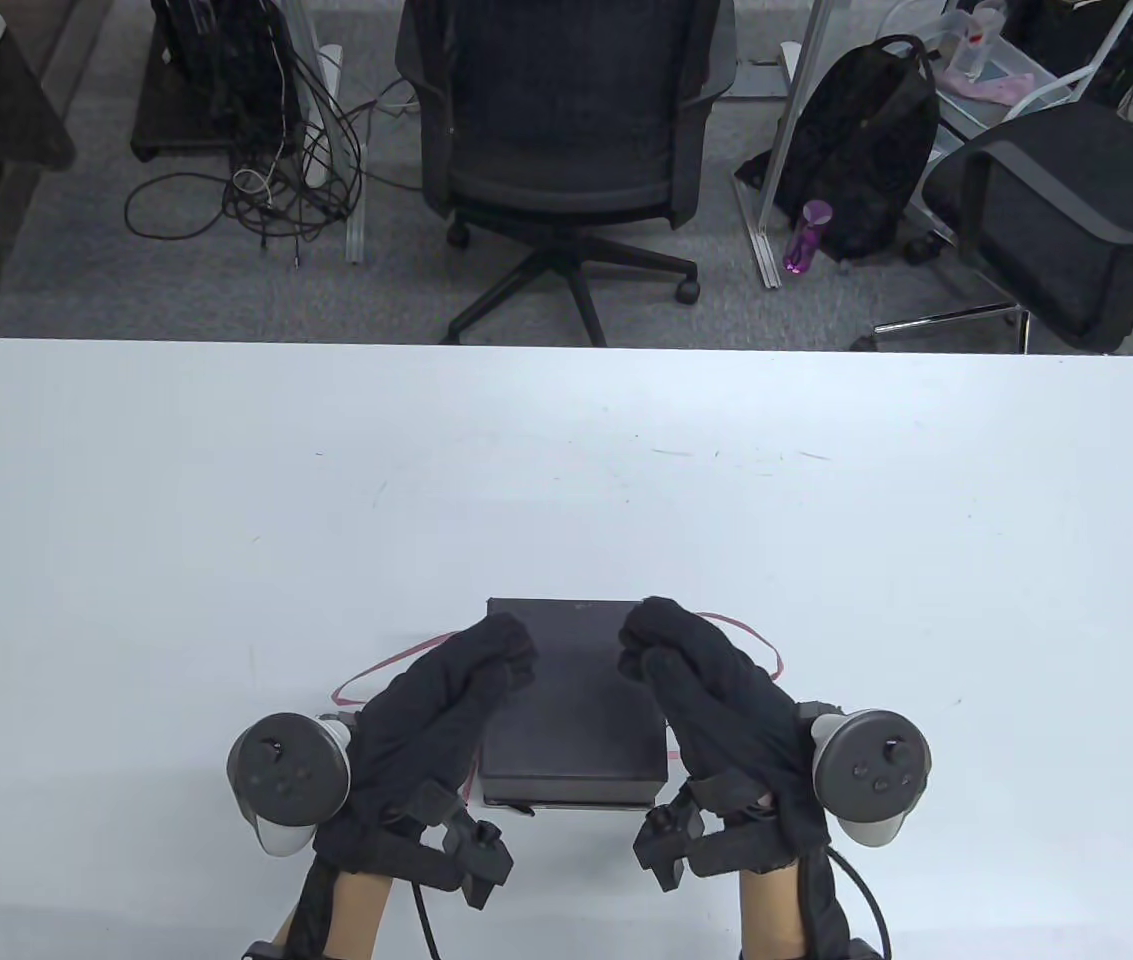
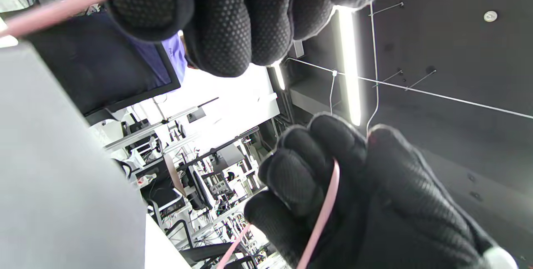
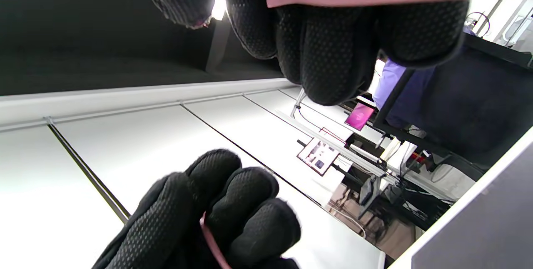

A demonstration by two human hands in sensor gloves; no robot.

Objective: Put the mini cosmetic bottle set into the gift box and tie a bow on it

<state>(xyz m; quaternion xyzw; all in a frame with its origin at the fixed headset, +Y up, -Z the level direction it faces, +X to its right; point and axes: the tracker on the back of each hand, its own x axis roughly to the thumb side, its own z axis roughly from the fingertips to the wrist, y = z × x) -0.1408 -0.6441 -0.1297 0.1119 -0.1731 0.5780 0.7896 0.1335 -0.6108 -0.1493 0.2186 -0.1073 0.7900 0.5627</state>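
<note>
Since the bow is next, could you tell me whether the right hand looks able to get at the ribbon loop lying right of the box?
Probably yes. The loop lies bare on the table just beside the right hand, with nothing between them, but that hand's fingers are already curled round a ribbon strand.

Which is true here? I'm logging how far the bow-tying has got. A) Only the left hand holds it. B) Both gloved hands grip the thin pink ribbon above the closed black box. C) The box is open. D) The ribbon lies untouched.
B: the left hand and right hand each curl round the thin pink ribbon over the closed black gift box.
</note>
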